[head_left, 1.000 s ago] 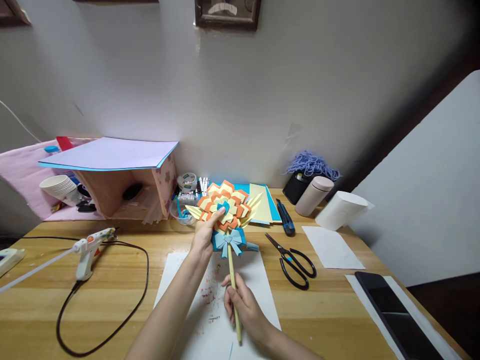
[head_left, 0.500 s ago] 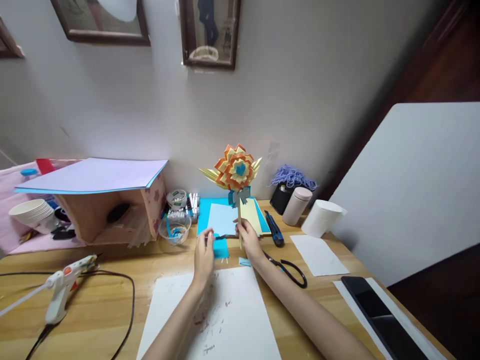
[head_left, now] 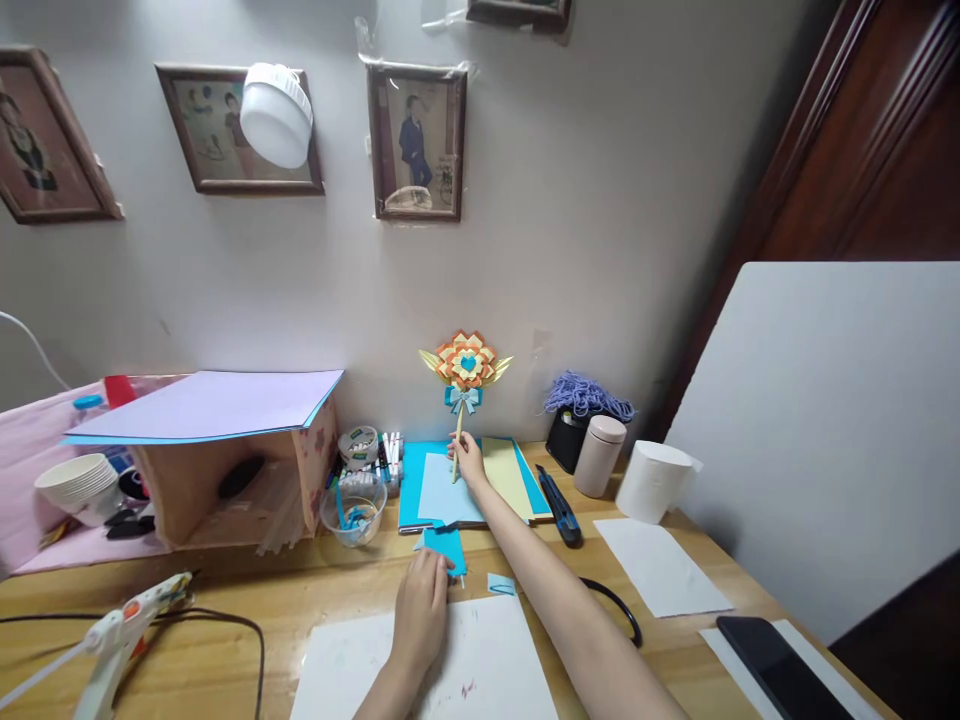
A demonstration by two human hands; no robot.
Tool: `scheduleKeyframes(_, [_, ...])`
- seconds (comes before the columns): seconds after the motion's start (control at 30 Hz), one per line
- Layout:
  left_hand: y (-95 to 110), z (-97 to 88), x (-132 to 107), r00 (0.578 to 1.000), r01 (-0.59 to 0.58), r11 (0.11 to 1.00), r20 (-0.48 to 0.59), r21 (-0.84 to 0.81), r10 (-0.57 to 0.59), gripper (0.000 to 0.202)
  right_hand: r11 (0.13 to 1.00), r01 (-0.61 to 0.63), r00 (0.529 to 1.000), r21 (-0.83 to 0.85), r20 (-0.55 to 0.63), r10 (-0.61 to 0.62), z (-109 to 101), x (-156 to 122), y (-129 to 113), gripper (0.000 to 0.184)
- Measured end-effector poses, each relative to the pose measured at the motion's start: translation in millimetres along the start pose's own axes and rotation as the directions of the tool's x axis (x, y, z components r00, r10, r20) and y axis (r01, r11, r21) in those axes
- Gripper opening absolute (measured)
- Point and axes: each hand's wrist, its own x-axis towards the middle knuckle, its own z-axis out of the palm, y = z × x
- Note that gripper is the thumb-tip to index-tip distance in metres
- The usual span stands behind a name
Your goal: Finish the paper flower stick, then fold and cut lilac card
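My right hand (head_left: 468,461) is closed round the thin stick of a paper flower (head_left: 466,364), orange and yellow with a blue centre and a blue bow, and holds it upright far out near the wall. Below it lie blue and yellow paper sheets (head_left: 517,478). My left hand (head_left: 421,612) rests nearer to me on the desk, fingers laid flat beside a blue paper scrap (head_left: 444,545), at the top edge of a white sheet (head_left: 495,665). A smaller blue piece (head_left: 501,584) lies just right of it.
A glue gun (head_left: 124,628) with its black cord lies at the left. A cardboard box (head_left: 225,470) under a purple sheet, paper cups (head_left: 79,485), a clear bowl (head_left: 352,510), a utility knife (head_left: 559,505), scissors (head_left: 619,610), a beige flask (head_left: 598,455), a paper roll (head_left: 652,480) and a tablet (head_left: 780,665) surround the work area.
My right hand carried the flower from over the white sheet out toward the wall and stood it upright. My left hand let go of the flower and dropped to the desk. The view tilted up.
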Motion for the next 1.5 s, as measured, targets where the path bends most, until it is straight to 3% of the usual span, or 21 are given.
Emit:
scheduleKeyframes(0.2, [4,-1.5,1,0.999,0.012,1.000,-0.040,-0.010,-0.013,0.035,0.999,0.029,0.994,-0.036,0.106,-0.025,-1,-12,-20,0.029])
scheduleKeyframes(0.33, [30,-27.8,14,0.962,-0.109,0.994,-0.250,0.008,0.107,0.025,0.996,0.081,0.980,-0.032,0.184,-0.073,8,-53,-49,0.028])
scheduleKeyframes(0.4, [55,-51.5,27,0.888,-0.209,0.975,-0.405,0.071,0.219,0.018,0.996,0.086,0.970,-0.024,0.230,-0.078,12,-83,-63,0.027])
scheduleKeyframes(0.5, [97,-87.5,48,0.706,-0.333,0.911,-0.576,0.244,0.413,0.020,0.998,0.059,0.946,-0.009,0.321,-0.053,18,-130,-79,0.027])
scheduleKeyframes(0.63, [133,-117.0,68,0.510,-0.325,0.837,-0.664,0.440,0.547,0.034,0.999,0.036,0.918,-0.032,0.396,-0.020,23,-171,-98,0.027])
scheduleKeyframes(0.73, [139,-128.6,68,0.409,-0.253,0.833,-0.726,0.493,0.553,0.042,0.997,0.041,0.895,-0.060,0.446,-0.010,27,-186,-108,0.027])
scheduleKeyframes(0.8, [138,-135.2,63,0.375,-0.237,0.830,-0.740,0.505,0.558,0.043,0.997,0.038,0.884,-0.072,0.468,0.000,28,-192,-111,0.026])
scheduleKeyframes(1.0, [140,-151.1,51,0.314,-0.210,0.822,-0.760,0.530,0.570,0.032,0.994,0.071,0.869,-0.087,0.494,-0.019,29,-200,-113,0.027])
scheduleKeyframes(1.1, [145,-154.0,50,0.304,-0.193,0.826,-0.768,0.530,0.563,0.030,0.993,0.082,0.865,-0.090,0.502,-0.026,29,-200,-116,0.026])
scheduleKeyframes(1.5, [145,-152.5,50,0.362,-0.187,0.858,-0.779,0.478,0.512,0.027,0.995,0.051,0.869,-0.090,0.495,0.000,30,-203,-121,0.024])
